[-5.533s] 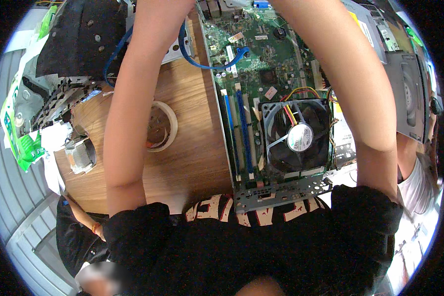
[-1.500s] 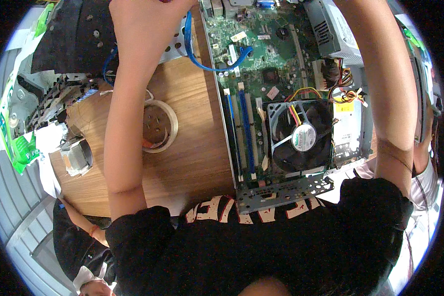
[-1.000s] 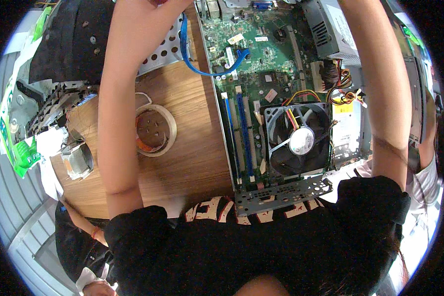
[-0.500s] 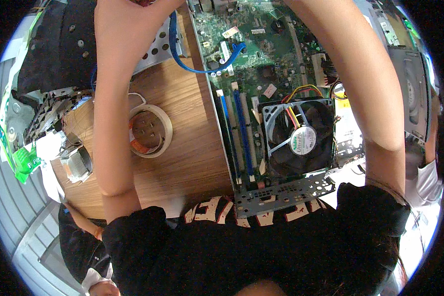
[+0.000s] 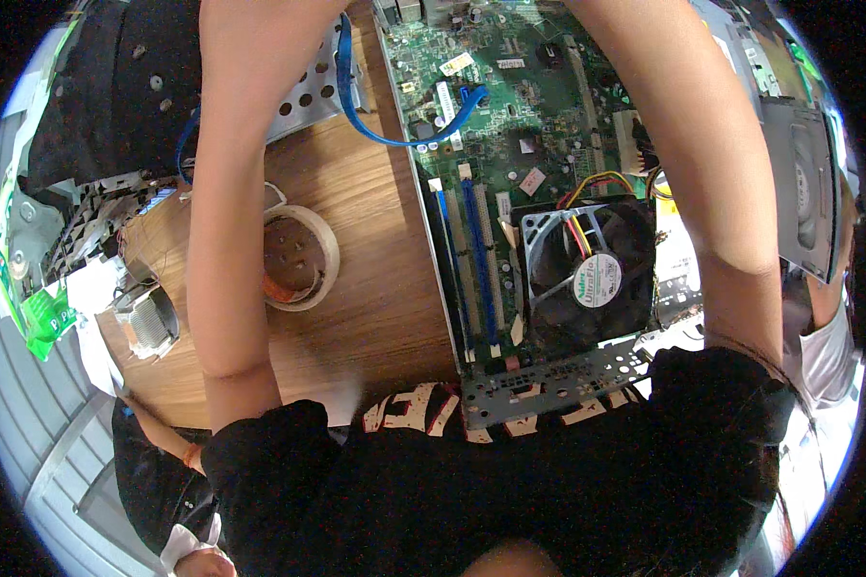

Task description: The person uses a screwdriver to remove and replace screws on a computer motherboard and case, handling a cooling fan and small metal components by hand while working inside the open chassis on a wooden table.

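Note:
My left hand [image 5: 269, 37] reaches to the top edge, where its fingers are cut off, so I cannot see what they hold. Close to it, a flat blue cable [image 5: 375, 139] curves down and plugs into a green computer motherboard [image 5: 558, 115]. My right forearm [image 5: 712, 144] passes over the board's right side and leaves at the top; the hand itself is out of frame. Mounted on the near part of the board is a black cooling fan [image 5: 635, 288] with yellow, red and black wires. Left of the fan run long blue and pale memory slots [image 5: 479, 260].
A roll of tape [image 5: 329, 260] lies on the wooden table [image 5: 375, 288] between my left arm and the board. Perforated metal [image 5: 303, 106] and a black case part [image 5: 106, 96] are at the far left. A grey drive [image 5: 803, 192] is at the right. Another person's arm [image 5: 164, 428] shows lower left.
My left hand and forearm have shifted slightly right. My right forearm sits a little further left. The board and cable appear slightly lower and further right in the picture.

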Motion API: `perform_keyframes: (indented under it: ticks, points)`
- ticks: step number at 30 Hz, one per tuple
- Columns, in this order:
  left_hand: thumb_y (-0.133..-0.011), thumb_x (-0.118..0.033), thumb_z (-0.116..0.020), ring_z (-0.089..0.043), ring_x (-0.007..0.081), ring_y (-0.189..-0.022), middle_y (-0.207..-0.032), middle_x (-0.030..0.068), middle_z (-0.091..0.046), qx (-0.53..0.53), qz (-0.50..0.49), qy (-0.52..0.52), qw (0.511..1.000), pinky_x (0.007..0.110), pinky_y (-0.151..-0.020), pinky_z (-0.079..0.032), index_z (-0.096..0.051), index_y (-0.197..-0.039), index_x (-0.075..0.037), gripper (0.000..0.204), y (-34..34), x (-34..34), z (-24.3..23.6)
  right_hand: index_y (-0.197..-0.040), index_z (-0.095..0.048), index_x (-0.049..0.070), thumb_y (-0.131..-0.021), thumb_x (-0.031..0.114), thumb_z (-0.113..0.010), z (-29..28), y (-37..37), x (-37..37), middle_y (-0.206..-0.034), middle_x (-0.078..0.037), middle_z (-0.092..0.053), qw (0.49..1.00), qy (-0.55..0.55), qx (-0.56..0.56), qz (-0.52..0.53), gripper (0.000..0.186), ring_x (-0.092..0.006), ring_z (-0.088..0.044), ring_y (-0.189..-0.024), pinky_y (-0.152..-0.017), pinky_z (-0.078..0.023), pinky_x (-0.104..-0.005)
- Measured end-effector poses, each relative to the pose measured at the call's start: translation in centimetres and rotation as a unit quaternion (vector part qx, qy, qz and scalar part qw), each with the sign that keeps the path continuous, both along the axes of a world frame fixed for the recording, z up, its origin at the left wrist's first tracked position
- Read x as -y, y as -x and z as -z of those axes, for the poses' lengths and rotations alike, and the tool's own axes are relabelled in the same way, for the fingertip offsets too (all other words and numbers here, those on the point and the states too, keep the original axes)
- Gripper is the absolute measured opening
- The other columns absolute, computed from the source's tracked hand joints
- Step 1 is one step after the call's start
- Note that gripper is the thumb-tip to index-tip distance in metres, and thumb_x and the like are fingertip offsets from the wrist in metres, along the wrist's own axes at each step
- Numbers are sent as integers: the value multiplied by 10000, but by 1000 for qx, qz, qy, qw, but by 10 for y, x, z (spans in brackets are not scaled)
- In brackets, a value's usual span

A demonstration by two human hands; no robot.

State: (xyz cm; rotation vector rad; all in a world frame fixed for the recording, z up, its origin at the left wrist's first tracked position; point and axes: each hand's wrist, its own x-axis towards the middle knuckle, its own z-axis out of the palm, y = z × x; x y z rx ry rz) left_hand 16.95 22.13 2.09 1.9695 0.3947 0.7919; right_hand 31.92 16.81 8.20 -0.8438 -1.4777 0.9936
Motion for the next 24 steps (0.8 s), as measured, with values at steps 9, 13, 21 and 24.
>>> perform_keyframes:
  ticks: [9, 13, 21, 24]
  points:
    - [-818, -174, -841, -738, 250, -989, -1028, 192, -757, 9, -53, -183, 982, 361, -800, -560, -687, -1112, 48, 399, -6, -10, 5, -908, -653, -32, -943, 342, -684, -19, 58, 44, -736, -133, -684, 915, 10, 19, 402, 377, -187, -667, -677, -635, -528, -318]
    - [-819, -194, -843, -740, 273, -973, -1004, 183, -754, -36, -61, -168, 983, 379, -828, -560, -682, -1139, 48, 433, -1, 7, 1, -746, -620, -11, -961, 350, -674, -29, 21, 43, -641, -88, -626, 994, 74, -59, 48, 424, -161, -598, -578, -583, -486, -306]
    - [-891, -175, -789, -688, 228, -884, -949, 157, -701, -136, 52, -34, 989, 351, -797, -541, -698, -1081, 71, 324, 16, 8, -32, -642, -555, 44, -1021, 340, -582, 8, 3, 20, -625, -39, -579, 983, -79, 88, 137, 481, -129, -577, -617, -627, -474, -280]
    - [-916, -154, -756, -679, 223, -869, -960, 169, -704, -129, 29, -52, 990, 361, -783, -536, -688, -1095, 85, 307, 23, 14, -29, -704, -596, 36, -1022, 344, -568, 5, 7, 24, -703, -45, -623, 985, -85, 87, 125, 444, -133, -600, -667, -654, -483, -281]
